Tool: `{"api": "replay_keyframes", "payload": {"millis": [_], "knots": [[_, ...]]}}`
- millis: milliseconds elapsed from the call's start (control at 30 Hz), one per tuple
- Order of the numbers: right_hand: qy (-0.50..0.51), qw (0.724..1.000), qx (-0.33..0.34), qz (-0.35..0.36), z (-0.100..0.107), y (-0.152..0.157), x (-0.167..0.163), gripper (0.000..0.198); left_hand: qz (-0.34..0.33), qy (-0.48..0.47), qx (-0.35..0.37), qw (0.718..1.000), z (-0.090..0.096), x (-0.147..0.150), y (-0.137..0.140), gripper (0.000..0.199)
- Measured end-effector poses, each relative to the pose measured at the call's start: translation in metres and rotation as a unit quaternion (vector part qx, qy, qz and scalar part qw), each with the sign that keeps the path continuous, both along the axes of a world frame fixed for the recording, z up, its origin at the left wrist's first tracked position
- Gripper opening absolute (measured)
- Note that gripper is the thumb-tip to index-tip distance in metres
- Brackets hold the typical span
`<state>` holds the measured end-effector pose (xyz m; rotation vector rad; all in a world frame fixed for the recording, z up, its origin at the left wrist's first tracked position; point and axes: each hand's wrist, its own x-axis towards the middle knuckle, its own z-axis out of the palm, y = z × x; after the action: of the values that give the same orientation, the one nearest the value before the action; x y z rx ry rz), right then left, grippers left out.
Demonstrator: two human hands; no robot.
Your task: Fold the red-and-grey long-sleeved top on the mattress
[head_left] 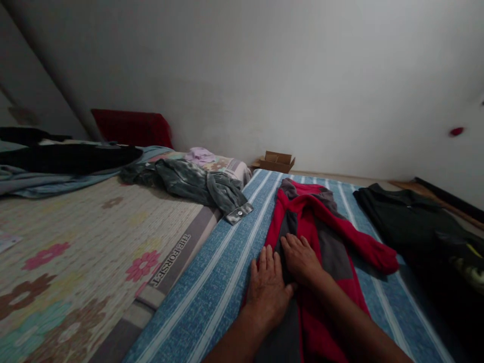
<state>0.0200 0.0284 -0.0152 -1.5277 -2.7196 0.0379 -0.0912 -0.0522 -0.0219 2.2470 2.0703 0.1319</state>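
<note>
A red and grey jacket (pixel 333 252) lies spread on the blue striped bed cover (pixel 215 267), its collar end away from me. One sleeve (pixel 363 244) sticks out to the right, with its cuff over the cover. My left hand (pixel 267 282) lies flat on the jacket's left edge, fingers stretched out. Just to its right, my right hand (pixel 300 257) rests flat on the grey front panel. Both hands press on the cloth without gripping it, and they are close together.
A grey-green jacket (pixel 189 181) lies across the floral mat (pixel 83 227) at left, one cuff reaching the blue cover. Dark folded clothes (pixel 412 212) sit at right. A cardboard box (pixel 278 162) stands by the wall, and black clothing (pixel 71 159) lies far left.
</note>
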Motion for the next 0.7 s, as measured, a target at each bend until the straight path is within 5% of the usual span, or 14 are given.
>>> {"api": "replay_keyframes", "payload": {"millis": [200,333,467,700], "knots": [[0.064,0.996,0.033,-0.044,0.028,-0.019,0.006,0.031,-0.002,0.054,-0.004,0.999,0.009,-0.001,0.006,0.071],[0.091,0.972,0.067,-0.205,0.046,-0.052,0.039,0.023,-0.003,0.065,-0.006,0.998,0.015,0.000,0.008,0.072],[0.081,0.934,-0.001,-0.347,0.051,-0.078,0.073,0.029,-0.001,0.069,-0.003,0.998,0.016,0.000,0.009,0.074],[0.136,0.938,-0.009,-0.319,0.058,-0.083,0.048,0.032,-0.002,0.124,0.005,0.992,0.014,-0.002,0.016,0.074]]}}
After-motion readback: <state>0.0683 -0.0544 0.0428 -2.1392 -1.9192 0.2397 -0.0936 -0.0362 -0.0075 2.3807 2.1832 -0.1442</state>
